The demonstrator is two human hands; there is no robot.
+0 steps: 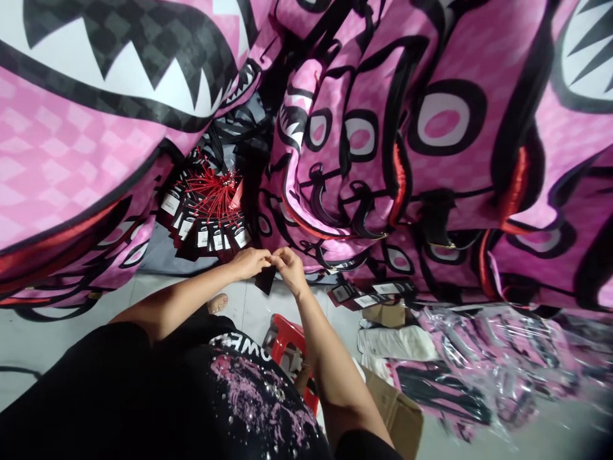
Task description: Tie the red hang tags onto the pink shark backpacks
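My left hand (251, 262) and my right hand (289, 267) meet in front of me, fingertips pinched together. From between them hangs a dark hang tag (265, 280); its upper end and any string are hidden by my fingers. Just left of my hands, a fan of dark hang tags with white labels (203, 237) lies on a grey surface, joined to a bunch of red strings (218, 191). Beyond my right hand stand pink backpacks (330, 153) with black outlines, printed eyes and teeth, packed close together.
A large pink bag (71, 147) rises close on the left. More labelled tags (366, 298) hang at the right backpacks' lower edge. Below are a red plastic stool (282, 332), a cardboard box (400, 415) and pink bags in clear plastic (517, 358) on the floor.
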